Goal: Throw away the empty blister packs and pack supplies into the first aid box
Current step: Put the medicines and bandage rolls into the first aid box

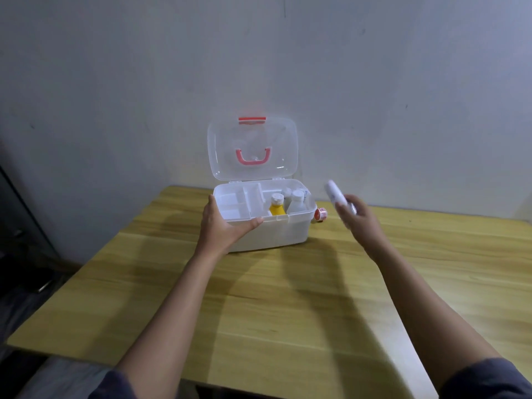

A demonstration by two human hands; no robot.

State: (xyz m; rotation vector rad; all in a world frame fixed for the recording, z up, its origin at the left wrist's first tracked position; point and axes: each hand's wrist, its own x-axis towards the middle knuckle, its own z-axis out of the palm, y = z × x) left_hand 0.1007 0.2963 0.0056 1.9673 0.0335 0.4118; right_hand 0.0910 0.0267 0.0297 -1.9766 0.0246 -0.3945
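1. My left hand (223, 223) grips the first aid box (267, 231) at its near-left corner, thumb laid along the front rim, fingers wrapped round the left side.
2. The box sits on the wooden desk (259, 298) at twelve o'clock from me, close to the wall, its clear lid (252, 148) standing upright with the red handle (253, 156) showing through.
3. Inside, the white divider tray (236, 201) fills the left part; to its right stand a yellow bottle (277, 208) with a white cap and two pale bottles (296, 203) just behind it.
4. My right hand (357, 218) hovers at two o'clock, to the right of the box and clear of it, fingers closed around a white tube-shaped item (335, 192) that points up and left; it is blurred, so I can't read what it is.
5. A small red-and-white roll (320, 214) lies on the desk just beside the box's right wall.
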